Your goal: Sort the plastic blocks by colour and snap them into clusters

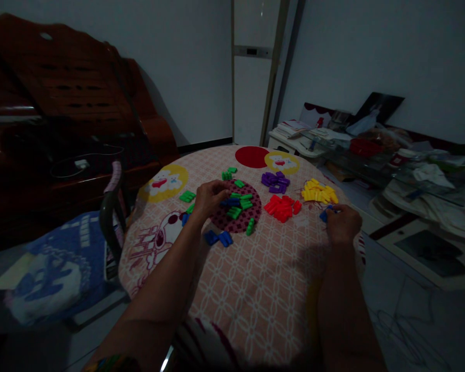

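Observation:
My left hand (pixel 212 199) reaches over the dark red round patch of the tablecloth. Its fingertips are pinched at a blue plastic block (pixel 232 202) among green blocks (pixel 234 212). My right hand (pixel 344 224) is at the table's right side, its fingers closed on another blue block (pixel 325 214). Just beyond it lies a pile of yellow blocks (pixel 318 192). Red blocks (pixel 282 207) and purple blocks (pixel 275 182) form separate piles between my hands. More blue blocks (pixel 218 237) lie below my left wrist, and a green block (pixel 250 226) stands apart to their right.
The round table wears a patterned pink cloth (pixel 251 289). A chair with a blue cushion (pixel 62 263) stands at the left, before a wooden bench (pixel 73 98). At the right, a cluttered glass-topped cabinet (pixel 375 175) runs along the wall. A tall white unit (pixel 251 93) stands behind.

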The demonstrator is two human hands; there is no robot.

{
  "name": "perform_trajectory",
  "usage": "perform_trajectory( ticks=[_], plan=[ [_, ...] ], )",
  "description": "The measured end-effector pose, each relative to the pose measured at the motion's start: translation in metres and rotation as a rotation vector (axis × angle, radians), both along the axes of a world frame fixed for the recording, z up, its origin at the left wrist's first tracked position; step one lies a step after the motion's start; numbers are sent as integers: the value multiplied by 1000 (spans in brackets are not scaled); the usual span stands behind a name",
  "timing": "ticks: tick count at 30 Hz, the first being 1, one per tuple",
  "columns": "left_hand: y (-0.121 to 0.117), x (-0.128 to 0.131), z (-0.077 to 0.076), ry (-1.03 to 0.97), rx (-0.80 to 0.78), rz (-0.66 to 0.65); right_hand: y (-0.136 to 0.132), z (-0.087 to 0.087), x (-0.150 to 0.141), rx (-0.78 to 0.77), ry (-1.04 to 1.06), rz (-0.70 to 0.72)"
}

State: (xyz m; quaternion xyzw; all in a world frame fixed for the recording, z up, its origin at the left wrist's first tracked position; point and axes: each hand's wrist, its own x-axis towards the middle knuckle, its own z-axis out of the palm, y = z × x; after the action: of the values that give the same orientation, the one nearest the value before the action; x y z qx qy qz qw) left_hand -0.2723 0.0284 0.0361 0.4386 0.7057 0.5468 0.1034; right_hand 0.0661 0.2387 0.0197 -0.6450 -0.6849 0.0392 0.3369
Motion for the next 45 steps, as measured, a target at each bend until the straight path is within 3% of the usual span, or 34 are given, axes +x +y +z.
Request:
perform_trajectory(
  ticks=[6,11,15,19,24,27,30,35,38,41,43,45],
  plan=[
    [0,-8,-7,415,-251,123,-10,-3,-22,162,150,235],
    [5,-2,-14,643,-476,-49,-24,-7,-47,162,248,467],
    [6,1,-14,682,-623,-92,-36,-4,-59,168,228,535],
    [8,-1,-16,646,-562,-109,-55,5,-69,148,224,545],
    [6,-1,-10,486,-362,-79,-76,10,-83,80,285,679],
    [4,12,3,383,-218,-208,-82,5,-92,-41,442,817],
    [6,36,15,332,-133,-331,-88,2,-100,-265,610,940],
    [13,65,17,350,-114,-429,-95,6,-106,-429,747,1031],
    [13,57,9,405,-96,-397,-79,11,-95,-345,804,893],
    [12,31,-4,512,-146,-238,-46,15,-61,-107,795,528],
    [9,12,-13,553,-231,-98,-23,15,-31,87,638,244],
    [6,-5,-20,579,-328,16,-4,12,-3,188,372,26]
  ],
)
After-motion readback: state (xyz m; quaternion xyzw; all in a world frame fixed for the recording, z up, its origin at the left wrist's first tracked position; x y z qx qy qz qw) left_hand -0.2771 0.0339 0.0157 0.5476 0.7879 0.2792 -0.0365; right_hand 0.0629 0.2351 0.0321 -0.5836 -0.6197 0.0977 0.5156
